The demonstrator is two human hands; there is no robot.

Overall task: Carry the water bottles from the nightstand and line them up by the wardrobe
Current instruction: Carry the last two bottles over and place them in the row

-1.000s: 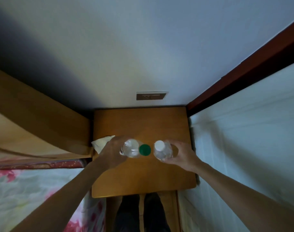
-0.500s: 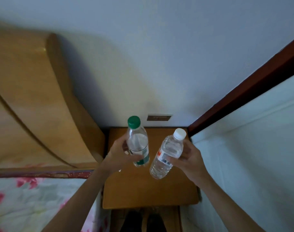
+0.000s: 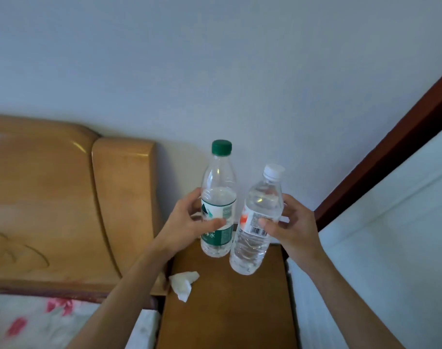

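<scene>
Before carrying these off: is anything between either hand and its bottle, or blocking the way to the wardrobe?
Nothing: the left hand grips the green-capped bottle, the right hand the white-capped bottle, both above the nightstand. The wardrobe is not in view.

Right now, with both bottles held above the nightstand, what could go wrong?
1. The white-capped bottle tilts in the right hand, gripped only at mid-body; it might slip.
2. Its base is very close to the green-capped bottle in the left hand; they could knock together during the carry.
</scene>
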